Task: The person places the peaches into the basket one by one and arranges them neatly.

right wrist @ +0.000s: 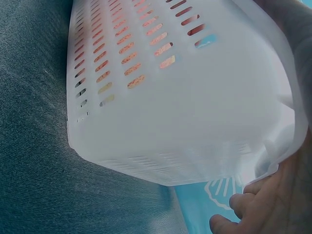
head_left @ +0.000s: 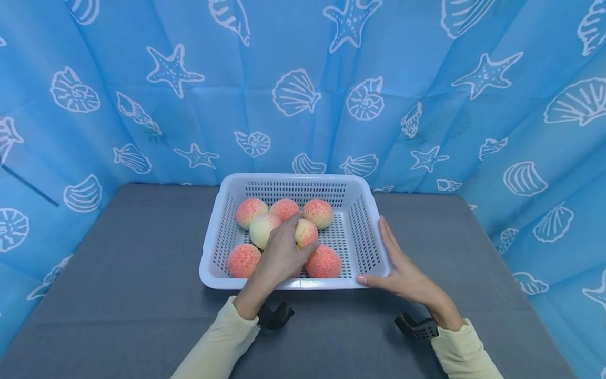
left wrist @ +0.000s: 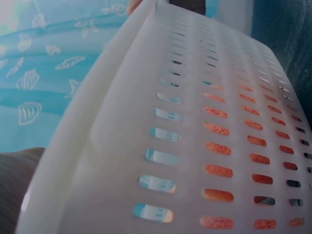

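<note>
A white plastic basket (head_left: 369, 231) with slotted walls holds several pink-and-cream peaches. My left hand (head_left: 281, 250) reaches over the front rim and grips a peach (head_left: 306, 232) between thumb and fingers. Around it lie a pale peach (head_left: 262, 230), a pink peach (head_left: 324, 262) by the thumb, and another peach (head_left: 244, 260) left of the wrist. At the front right corner my right hand (head_left: 402, 268) holds the basket, thumb on the rim and fingers along the outer side. The right wrist view shows those fingers (right wrist: 241, 204) below the rim.
Along the basket's back wall sit a peach (head_left: 251, 211), a second peach (head_left: 284, 209) and a third peach (head_left: 317, 212). The basket stands on a dark grey table (head_left: 132, 263). Behind it hangs a blue curtain (head_left: 265, 52) with white shells and starfish.
</note>
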Motion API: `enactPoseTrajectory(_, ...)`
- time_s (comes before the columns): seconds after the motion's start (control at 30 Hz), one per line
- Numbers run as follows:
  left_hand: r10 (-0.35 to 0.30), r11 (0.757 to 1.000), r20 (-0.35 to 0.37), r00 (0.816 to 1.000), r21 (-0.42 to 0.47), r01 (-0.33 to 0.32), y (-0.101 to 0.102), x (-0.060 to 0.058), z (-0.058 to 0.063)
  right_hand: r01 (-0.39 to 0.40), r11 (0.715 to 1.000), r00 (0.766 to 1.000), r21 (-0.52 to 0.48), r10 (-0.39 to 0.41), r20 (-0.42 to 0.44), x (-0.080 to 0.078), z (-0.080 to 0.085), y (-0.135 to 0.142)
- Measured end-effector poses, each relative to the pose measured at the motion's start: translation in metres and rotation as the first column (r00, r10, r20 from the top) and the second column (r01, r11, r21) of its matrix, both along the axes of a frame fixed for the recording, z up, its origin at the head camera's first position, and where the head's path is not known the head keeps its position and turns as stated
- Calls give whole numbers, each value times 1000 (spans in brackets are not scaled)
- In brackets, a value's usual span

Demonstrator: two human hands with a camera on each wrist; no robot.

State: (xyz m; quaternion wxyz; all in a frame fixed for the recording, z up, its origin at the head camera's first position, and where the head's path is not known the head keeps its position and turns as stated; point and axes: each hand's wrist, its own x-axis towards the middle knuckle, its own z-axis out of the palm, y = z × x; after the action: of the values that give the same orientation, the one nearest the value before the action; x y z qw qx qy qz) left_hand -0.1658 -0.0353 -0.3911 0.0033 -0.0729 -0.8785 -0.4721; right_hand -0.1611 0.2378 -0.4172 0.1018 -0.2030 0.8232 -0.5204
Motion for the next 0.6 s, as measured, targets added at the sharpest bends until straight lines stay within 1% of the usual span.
enactPoseTrajectory(0.17,-9,1000,-73,997,15,10,-1,-1,1,7,1000,1000,0,-7,-10,-1,0,1)
enactPoseTrajectory(0.33,-7,1000,-137,991,-7,7,-6,3,6,11,1000,1000,-4,-11,-10,-1,-1,-1)
enactPoseTrajectory(0.47,6,999,-185,983,-42,-14,-19,10,17,18,1000,1000,11,-18,-16,-2,-3,-3)
enactPoseTrajectory(0.53,14,998,-208,978,-62,-27,-30,14,25,25,999,999,24,-25,-23,-2,-2,-4)
enactPoseTrajectory(0.6,35,993,-214,976,-101,-58,-44,19,33,39,998,999,54,-37,-35,-1,0,-3)
